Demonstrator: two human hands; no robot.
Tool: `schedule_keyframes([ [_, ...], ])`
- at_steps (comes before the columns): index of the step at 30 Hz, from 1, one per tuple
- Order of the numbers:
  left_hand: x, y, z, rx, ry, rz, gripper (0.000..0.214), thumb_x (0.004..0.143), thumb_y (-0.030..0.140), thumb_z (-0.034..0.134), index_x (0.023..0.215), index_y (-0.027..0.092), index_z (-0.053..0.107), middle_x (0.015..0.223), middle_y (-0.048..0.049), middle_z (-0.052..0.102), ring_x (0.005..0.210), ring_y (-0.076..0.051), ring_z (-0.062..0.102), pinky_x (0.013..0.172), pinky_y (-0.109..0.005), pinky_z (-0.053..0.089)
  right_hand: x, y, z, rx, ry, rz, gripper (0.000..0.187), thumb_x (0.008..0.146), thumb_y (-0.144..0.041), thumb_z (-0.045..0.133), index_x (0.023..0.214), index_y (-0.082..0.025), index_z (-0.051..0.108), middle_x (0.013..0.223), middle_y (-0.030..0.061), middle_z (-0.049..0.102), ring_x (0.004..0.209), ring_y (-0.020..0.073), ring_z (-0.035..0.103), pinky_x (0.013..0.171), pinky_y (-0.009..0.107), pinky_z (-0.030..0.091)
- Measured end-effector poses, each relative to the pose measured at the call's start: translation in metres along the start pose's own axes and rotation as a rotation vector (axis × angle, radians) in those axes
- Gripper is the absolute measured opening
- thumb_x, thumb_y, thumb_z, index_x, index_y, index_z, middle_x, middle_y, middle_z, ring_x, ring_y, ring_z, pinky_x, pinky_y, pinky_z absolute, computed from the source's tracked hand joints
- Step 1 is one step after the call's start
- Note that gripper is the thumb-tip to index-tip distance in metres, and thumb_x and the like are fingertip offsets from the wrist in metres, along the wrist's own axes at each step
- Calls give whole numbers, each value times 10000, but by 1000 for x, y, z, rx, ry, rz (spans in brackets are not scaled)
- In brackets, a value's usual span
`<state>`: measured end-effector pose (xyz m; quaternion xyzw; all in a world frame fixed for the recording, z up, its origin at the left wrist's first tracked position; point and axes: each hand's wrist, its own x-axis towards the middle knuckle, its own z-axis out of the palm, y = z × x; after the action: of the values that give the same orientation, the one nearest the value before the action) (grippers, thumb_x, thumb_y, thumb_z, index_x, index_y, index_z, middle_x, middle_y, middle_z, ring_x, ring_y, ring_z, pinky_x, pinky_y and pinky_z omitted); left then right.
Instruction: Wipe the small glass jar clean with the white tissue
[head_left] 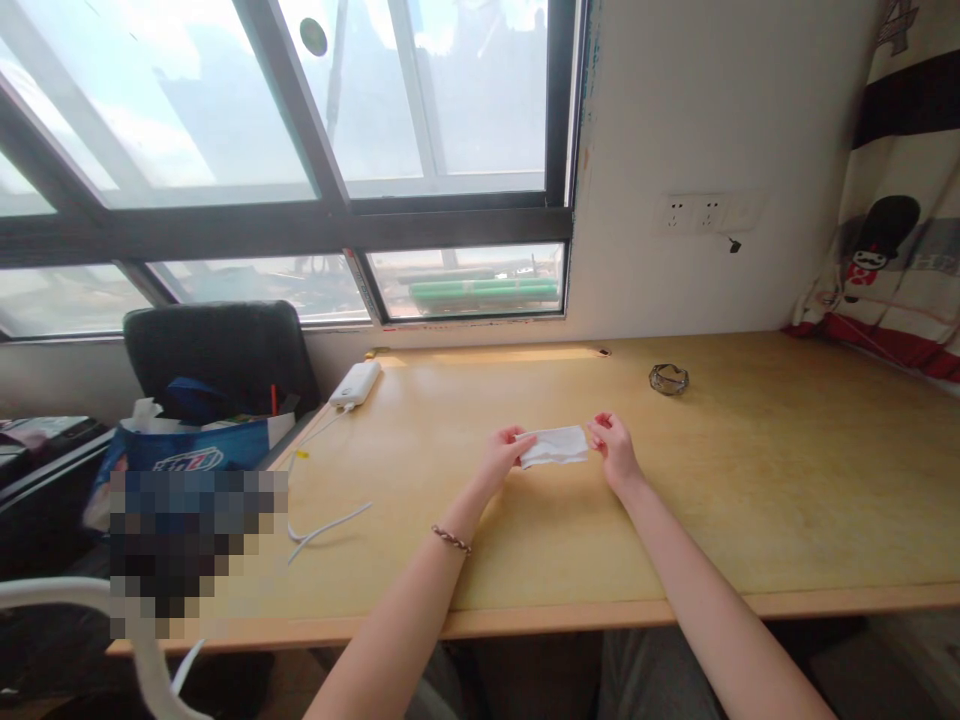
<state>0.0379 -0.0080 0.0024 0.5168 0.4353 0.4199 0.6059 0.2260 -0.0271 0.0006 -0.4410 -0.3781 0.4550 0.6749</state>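
A white folded piece of tissue or thin cloth (556, 445) is held above the wooden table in the head view. My left hand (504, 455) is closed on its left end, thumb on top. At the tissue's right edge is my right hand (615, 450), its fingers curled in a pinch. A narrow gap seems to lie between those fingertips and the tissue, and whether they grip anything small cannot be made out.
On the table (787, 480), a dark, glassy round dish (669, 379) stands back right. A white power bank (355, 384) with a white cable (330, 522) lies at the left edge. A blue bag (202, 445) rests on a black chair (221, 345) beyond that edge.
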Motion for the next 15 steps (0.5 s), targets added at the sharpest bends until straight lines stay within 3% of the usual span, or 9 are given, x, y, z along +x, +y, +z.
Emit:
schedule_keyframes([
  [2, -4, 2, -1, 40, -134, -38, 273, 564, 357, 654, 626, 124, 525, 504, 28, 497, 431, -60, 444, 410, -170, 304, 0, -4, -1, -103, -79, 24, 227, 637, -319, 598, 816, -195, 535, 712, -20, 530, 578, 74, 468, 523, 185, 365],
  [5, -11, 3, -1, 62, -306, -85, 272, 556, 342, 659, 662, 118, 545, 524, 26, 505, 448, -65, 454, 430, -179, 299, -7, -7, 2, -301, -450, 159, 275, 646, -365, 595, 838, -169, 597, 789, 19, 596, 661, 111, 518, 559, 203, 382],
  [7, -14, 3, 0, 69, -355, -96, 280, 568, 353, 652, 686, 119, 555, 536, 26, 504, 457, -66, 451, 436, -182, 291, -12, -6, 5, -437, -630, 240, 288, 632, -401, 601, 760, -145, 628, 685, 16, 603, 577, 107, 502, 494, 201, 351],
  [10, -14, 2, 1, 80, -350, -80, 278, 596, 377, 631, 671, 121, 548, 521, 35, 474, 442, -54, 414, 415, -178, 250, -15, -1, 6, -568, -642, 240, 302, 621, -427, 597, 650, -129, 633, 542, -11, 554, 475, 83, 442, 426, 194, 285],
  [15, -7, 0, 0, 19, -262, -32, 277, 628, 382, 602, 645, 125, 500, 507, 44, 430, 425, -39, 371, 397, -168, 218, -8, 6, 2, -545, -473, 151, 303, 621, -434, 585, 594, -133, 611, 486, -34, 514, 442, 71, 406, 417, 195, 263],
])
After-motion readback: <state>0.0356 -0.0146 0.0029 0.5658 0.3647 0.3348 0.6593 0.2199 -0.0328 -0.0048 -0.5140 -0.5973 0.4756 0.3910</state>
